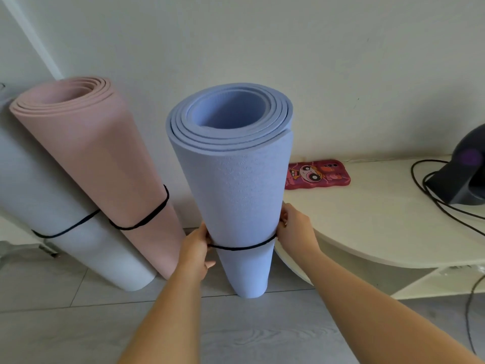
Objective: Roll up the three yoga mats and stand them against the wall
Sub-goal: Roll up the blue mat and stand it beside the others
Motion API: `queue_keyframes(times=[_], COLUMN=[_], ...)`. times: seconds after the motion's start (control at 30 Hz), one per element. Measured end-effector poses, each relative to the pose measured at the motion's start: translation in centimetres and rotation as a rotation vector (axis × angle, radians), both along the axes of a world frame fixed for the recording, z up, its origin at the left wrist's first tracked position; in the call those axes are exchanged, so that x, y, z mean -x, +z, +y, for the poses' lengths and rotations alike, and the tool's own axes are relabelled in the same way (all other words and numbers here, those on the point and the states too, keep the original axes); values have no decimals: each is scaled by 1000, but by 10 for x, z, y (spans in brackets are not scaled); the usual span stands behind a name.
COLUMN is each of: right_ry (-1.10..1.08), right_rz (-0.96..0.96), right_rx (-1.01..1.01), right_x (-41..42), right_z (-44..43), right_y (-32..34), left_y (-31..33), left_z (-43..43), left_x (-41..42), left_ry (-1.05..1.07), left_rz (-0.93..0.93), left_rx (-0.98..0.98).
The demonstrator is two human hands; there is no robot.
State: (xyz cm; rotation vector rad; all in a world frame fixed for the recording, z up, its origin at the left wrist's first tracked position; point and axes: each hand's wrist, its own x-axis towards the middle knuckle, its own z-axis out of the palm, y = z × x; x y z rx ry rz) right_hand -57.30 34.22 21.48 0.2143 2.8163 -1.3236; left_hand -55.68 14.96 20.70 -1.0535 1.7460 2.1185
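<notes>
A rolled blue yoga mat (236,185) stands upright on the floor in front of the wall, a black band (241,247) around its lower part. My left hand (195,249) grips the mat's left side at the band. My right hand (295,229) holds the right side at the same height. To the left, a rolled pink mat (105,164) and a rolled white mat (52,206) lean against the wall, each tied with a black band.
A low cream shelf (380,219) juts out right of the blue mat, carrying a pink cartoon phone case (317,174), a dark device (464,169) and black cables (430,195). Grey wood-look floor (78,324) spreads in front.
</notes>
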Motion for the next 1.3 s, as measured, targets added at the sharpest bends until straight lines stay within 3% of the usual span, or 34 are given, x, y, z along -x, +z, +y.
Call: queue_keyframes(times=[0.27, 0.47, 0.57, 0.67, 0.77, 0.83, 0.97, 1.03, 1.2, 1.3], right_ry=[-30, -64, -109, -158, -164, -173, -171, -130, 184, 240], right_rz=[-196, -183, -179, -184, -152, -143, -166, -130, -59, -42], right_rx=[-62, 96, 163, 212, 199, 284, 793, 923, 1001, 988], right_x=[-3, -4, -4, -3, -4, -6, -12, -12, -3, 1], right_z=[2, 2, 1, 2, 3, 1, 0, 3, -1, -14], right_y=[1, 7, 6, 4, 8, 17, 57, 90, 157, 171], left_y=[-6, 24, 50, 101, 156, 175, 173, 173, 192, 204], left_z=[5, 0, -3, -6, 8, 18, 24, 24, 23, 20], left_x=[8, 9, 4, 2, 0, -1, -2, -3, -3, -8], left_ry=[-64, -294, -196, 71, -29, -125, -169, -148, -260, -308], left_rz=[-110, -18, 194, 594, 789, 769, 647, 585, 576, 676], left_rx=[289, 497, 593, 437, 335, 311, 181, 141, 78, -5])
